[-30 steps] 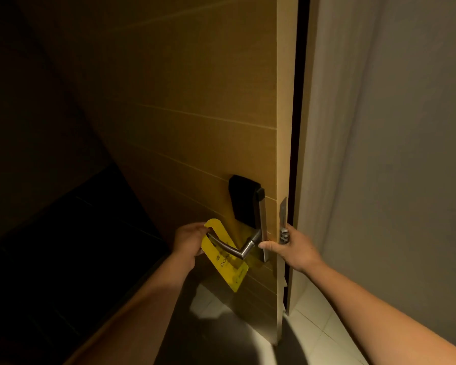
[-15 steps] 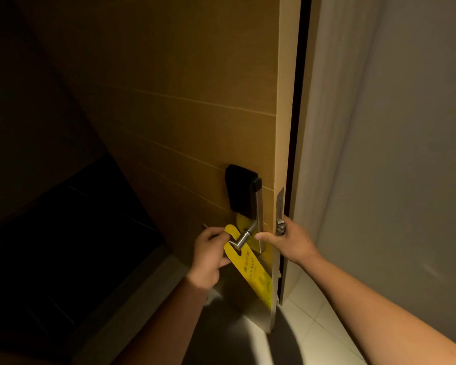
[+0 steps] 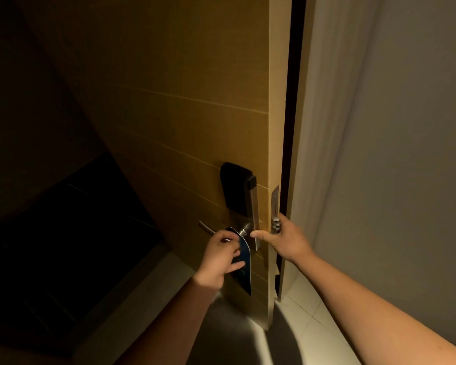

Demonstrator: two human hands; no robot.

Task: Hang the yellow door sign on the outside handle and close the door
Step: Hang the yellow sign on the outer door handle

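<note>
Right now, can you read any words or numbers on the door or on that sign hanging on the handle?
Door sign: only its dark blue side shows, with a few small pale marks low down, too small and blurred to read.
Black card-reader lock: no readable text.
Metal latch plate on the door edge: a faint mark, unreadable.
Nothing else carries any writing.

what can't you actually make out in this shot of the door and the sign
- Head view: the sign shows a dark blue face; its print is too small and dim to read, and its yellow side cannot be seen.
- The left hand covers the sign's left edge and part of the handle.
- The right hand on the door edge hides part of the latch.
- The left of the frame is too dark to tell.
</note>
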